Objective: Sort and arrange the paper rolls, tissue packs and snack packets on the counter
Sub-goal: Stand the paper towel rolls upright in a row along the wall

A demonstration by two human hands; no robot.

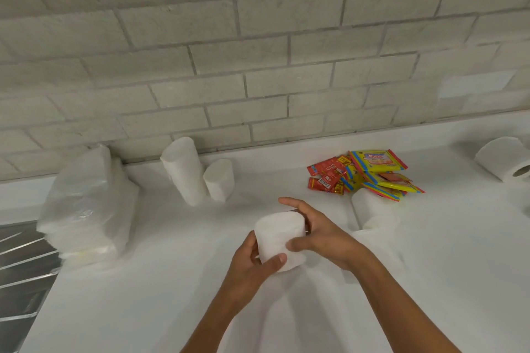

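Both hands hold one white paper roll (279, 235) just above the middle of the white counter (430, 281). My left hand (252, 269) grips it from below with the thumb across its lower edge. My right hand (318, 232) curls round its right side. Two more white rolls stand near the wall, a tall roll (183, 170) and a short roll (219, 179). Another roll (370, 209) lies beside a heap of red and yellow snack packets (364, 175). Stacked tissue packs in clear wrap (89, 209) sit at the left.
A paper roll (504, 162) lies on its side at the far right. A metal sink drainer (23, 281) borders the counter's left end. A grey brick wall (258, 51) runs along the back.
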